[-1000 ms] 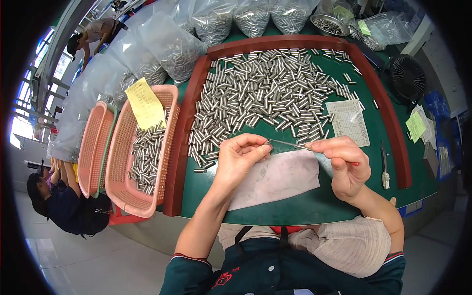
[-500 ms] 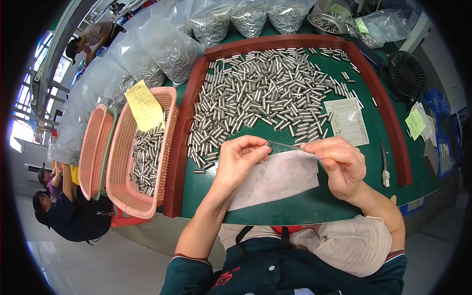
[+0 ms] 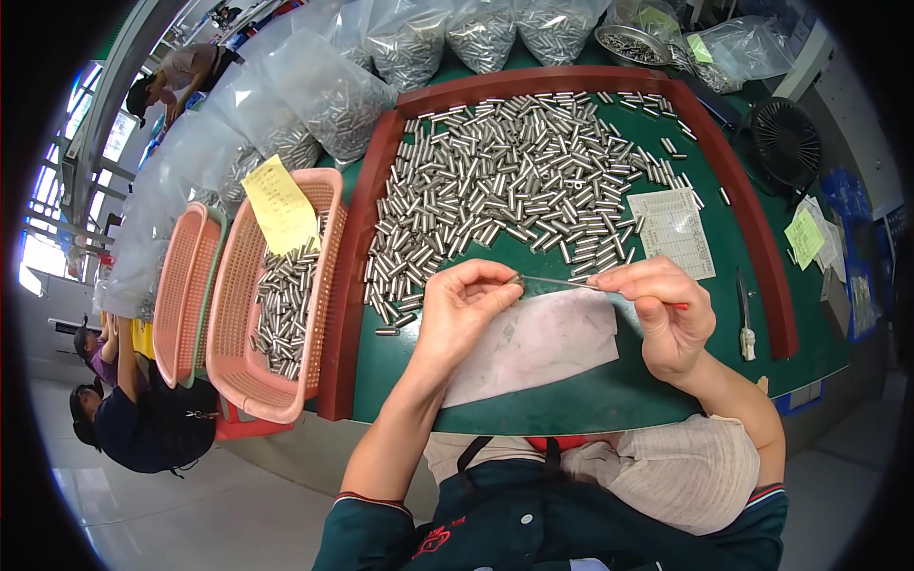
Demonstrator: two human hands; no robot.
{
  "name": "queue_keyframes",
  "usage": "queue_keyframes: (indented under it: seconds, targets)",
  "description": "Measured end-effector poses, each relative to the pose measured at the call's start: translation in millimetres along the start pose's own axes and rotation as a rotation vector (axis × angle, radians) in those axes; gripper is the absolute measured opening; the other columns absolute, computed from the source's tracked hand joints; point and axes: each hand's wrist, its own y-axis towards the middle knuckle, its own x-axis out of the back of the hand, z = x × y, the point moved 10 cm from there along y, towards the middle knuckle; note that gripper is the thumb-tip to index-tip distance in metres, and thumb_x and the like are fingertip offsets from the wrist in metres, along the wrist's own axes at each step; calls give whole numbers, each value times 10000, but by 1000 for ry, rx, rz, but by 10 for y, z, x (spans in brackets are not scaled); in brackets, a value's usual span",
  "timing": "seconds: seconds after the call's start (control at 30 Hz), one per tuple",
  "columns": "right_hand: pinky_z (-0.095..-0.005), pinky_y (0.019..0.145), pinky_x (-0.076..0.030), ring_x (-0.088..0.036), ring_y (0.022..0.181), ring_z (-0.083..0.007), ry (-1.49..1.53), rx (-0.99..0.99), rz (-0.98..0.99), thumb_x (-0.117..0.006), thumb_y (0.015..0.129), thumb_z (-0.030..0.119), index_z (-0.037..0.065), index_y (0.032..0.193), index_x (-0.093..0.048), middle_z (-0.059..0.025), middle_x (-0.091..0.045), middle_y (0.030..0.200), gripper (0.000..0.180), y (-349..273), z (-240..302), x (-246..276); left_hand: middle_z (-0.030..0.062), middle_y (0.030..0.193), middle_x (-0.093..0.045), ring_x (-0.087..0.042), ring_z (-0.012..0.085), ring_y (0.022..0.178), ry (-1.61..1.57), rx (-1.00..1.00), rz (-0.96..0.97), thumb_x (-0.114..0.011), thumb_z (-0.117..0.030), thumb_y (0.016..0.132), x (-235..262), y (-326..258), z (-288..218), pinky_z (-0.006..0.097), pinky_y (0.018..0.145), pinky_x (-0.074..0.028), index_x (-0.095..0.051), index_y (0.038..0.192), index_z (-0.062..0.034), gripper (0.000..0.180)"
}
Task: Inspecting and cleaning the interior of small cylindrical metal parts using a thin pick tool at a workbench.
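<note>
My left hand is closed in a pinch over the pale cloth. A small metal cylinder shows at its fingertips, mostly hidden by them. My right hand holds a thin metal rod between thumb and fingers; a red end sticks out beside the palm. The rod's tip meets the cylinder at my left fingertips; whether it is inside cannot be made out. Beyond both hands, a wide heap of short steel cylinders covers the green table.
A dark red wooden frame borders the heap. To its left stand pink baskets, one holding cylinders. Filled plastic bags line the back. A printed sheet, tweezers-like tool and black fan are on the right.
My right hand has shifted slightly right, drawing the rod a little with it, and its fingers have turned slightly. My left hand stays in place. A person at far left has moved a little.
</note>
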Motion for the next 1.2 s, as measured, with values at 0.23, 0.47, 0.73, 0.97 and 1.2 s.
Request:
queue_keyframes:
  seconds: [0.23, 0.47, 0.73, 0.97, 1.2]
  targets:
    - [-272, 597, -488, -620, 724, -228, 31, -129, -32, -535, 858, 71, -20, 849, -531, -172, -629, 812, 92, -16, -119, 19, 102, 802, -639, -601, 113, 686, 21, 65, 9, -605, 17, 782, -21, -13, 26, 215, 640, -493, -603, 873, 48, 96]
    - [-307, 713, -502, -612, 795, -253, 87, -57, -116, -470, 895, 69, -29, 914, -507, -189, -601, 879, 107, 15, -101, 121, 94, 816, -623, -574, 123, 686, -230, 107, 167, -544, -131, 865, -116, 2, 17, 227, 658, -472, -595, 923, 45, 193]
    - [-338, 721, -517, -604, 806, -252, 38, -94, -72, -389, 934, 124, -9, 933, -461, -187, -575, 911, 151, 11, -110, 131, 38, 813, -554, -504, 94, 699, -708, 219, 246, -525, -165, 881, -160, -5, 121, 217, 674, -429, -544, 1041, 24, 249]
    - [-334, 735, -518, -596, 808, -238, 112, -121, -90, -436, 907, 53, -40, 916, -486, -184, -581, 894, 107, -3, -158, 119, 63, 862, -567, -543, 114, 737, -284, -44, 27, -501, -53, 871, 77, -416, -207, 232, 708, -446, -533, 971, 23, 129]
    - [-361, 699, -519, -609, 791, -294, 69, -91, -39, -390, 938, 128, -36, 964, -466, -214, -589, 903, 182, -15, -193, 2, 102, 863, -577, -543, 143, 791, -313, 88, 31, -588, 39, 789, 228, -1728, 73, 230, 687, -449, -546, 911, 36, 129]
